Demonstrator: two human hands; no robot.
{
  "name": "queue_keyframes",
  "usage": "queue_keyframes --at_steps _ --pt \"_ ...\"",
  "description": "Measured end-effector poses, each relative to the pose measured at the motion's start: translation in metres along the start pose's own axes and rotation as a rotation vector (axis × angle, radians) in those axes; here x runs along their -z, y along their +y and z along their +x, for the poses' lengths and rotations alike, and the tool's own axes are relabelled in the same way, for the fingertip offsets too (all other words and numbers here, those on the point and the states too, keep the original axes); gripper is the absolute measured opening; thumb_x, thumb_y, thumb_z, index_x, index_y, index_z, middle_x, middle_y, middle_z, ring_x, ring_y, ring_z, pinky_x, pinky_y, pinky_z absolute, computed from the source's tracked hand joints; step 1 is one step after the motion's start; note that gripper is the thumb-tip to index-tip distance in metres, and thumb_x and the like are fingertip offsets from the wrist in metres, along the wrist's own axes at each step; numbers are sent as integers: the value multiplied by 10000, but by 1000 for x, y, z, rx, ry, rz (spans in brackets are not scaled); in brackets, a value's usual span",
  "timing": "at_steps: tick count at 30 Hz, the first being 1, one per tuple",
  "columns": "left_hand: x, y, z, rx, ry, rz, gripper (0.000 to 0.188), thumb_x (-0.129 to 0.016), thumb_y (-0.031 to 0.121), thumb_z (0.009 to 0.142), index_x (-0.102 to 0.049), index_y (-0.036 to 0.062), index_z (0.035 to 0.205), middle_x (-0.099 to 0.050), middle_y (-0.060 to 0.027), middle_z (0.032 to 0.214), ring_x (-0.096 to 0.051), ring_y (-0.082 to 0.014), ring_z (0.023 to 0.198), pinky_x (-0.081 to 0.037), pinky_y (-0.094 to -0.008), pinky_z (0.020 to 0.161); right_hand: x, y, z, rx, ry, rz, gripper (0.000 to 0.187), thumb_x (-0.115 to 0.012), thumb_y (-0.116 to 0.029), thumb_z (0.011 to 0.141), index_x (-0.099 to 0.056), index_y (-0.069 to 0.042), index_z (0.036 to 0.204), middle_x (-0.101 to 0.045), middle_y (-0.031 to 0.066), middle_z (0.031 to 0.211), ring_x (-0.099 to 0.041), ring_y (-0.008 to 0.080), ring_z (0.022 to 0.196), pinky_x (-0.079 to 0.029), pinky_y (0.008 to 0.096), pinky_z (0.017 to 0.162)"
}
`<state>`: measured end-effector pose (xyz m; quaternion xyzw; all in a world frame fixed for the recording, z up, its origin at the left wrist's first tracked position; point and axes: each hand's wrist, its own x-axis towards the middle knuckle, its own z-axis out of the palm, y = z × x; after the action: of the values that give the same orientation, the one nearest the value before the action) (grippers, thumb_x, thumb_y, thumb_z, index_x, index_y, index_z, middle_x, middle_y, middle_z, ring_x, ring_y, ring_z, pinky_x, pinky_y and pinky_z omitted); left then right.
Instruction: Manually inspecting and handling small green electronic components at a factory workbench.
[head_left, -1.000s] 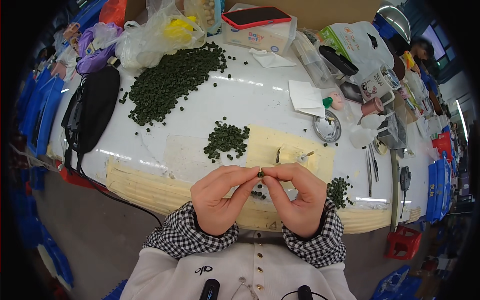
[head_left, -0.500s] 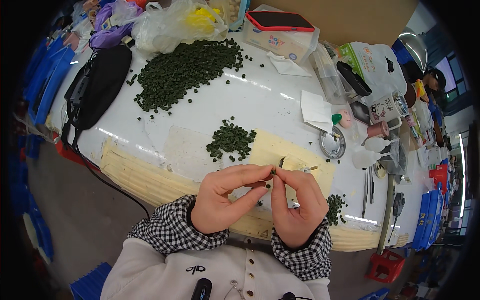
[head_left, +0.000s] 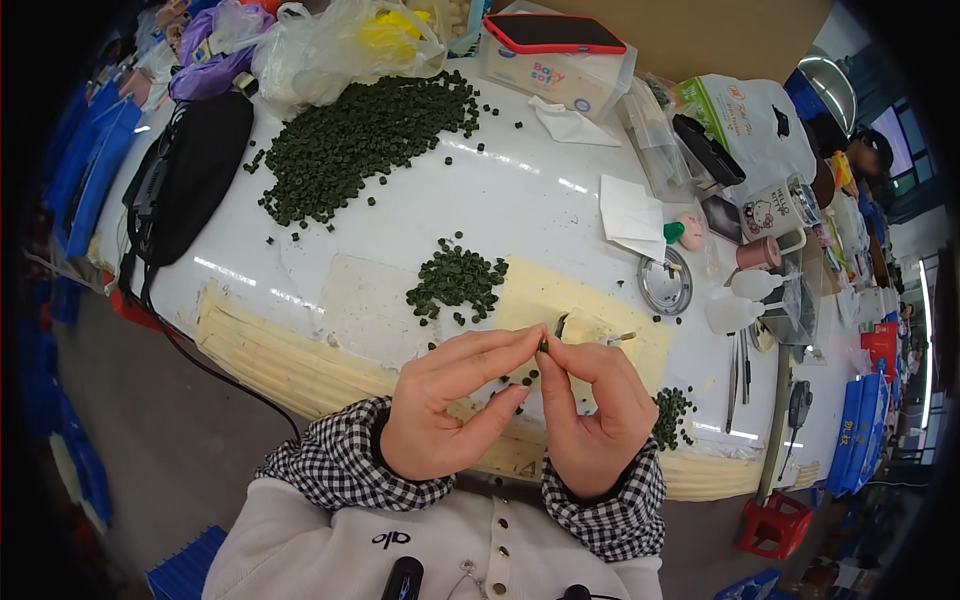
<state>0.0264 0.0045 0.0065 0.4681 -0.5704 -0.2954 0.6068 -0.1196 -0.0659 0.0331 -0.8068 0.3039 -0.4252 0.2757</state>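
Right now, the work seems mid-way through a single small dark green piece (head_left: 543, 345), which sits at the meeting fingertips of both hands, raised above the near edge of the tabletop (head_left: 540, 200). The right hand (head_left: 600, 400) appears to pinch it between thumb and forefinger; the left hand (head_left: 440, 395) brings its forefinger tip against it, its thumb standing apart. The piece shows a slight shine and a stubby form, though the fingers cover most of it, so its finish cannot be told. Just below lie a few loose pieces (head_left: 534, 374), and beside the right hand is a small pile (head_left: 675, 418). Farther off, a middle cluster (head_left: 457, 280) lies against a yellow sheet (head_left: 530, 290), and beyond it spreads a large heap (head_left: 370, 145) of similar short, matt-looking pieces. Which group is finished cannot be told; if the large heap is awaiting handling, most of the work probably remains.
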Motion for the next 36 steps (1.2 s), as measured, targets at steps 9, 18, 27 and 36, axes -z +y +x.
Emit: queue_keyframes --at_steps 9,18,27,36 --pt "7 -8 -8 73 35 -163 276 -657 -43 865 -656 -42 1141 -665 -177 1144 -647 -229 1047 -509 -307 888 3 -2 -1 50 -60 61 221 -735 68 775 -680 17 983 -674 136 864 -675 242 760 -545 300 667" --pt "3 -9 -9 127 169 -317 218 -677 -57 850 -680 -39 1068 -690 -145 1021 -651 -182 941 -509 -295 852 -1 -4 -1 120 -79 34 242 -740 77 745 -682 17 973 -671 121 855 -671 244 738 -541 302 632" --pt "1 -4 -5 105 202 -187 201 -706 -53 822 -697 -38 1022 -703 -143 978 -660 -186 897 -512 -279 803 -2 -3 0 155 -61 -14 258 -743 79 729 -682 21 972 -672 116 846 -668 234 700 -543 304 597" --pt "5 0 -5 -58 170 77 241 -715 -67 799 -696 -18 1034 -702 -140 955 -666 -219 834 -521 -284 731 1 -4 0 114 -66 67 223 -741 72 740 -677 15 946 -670 117 830 -671 233 688 -546 297 598"
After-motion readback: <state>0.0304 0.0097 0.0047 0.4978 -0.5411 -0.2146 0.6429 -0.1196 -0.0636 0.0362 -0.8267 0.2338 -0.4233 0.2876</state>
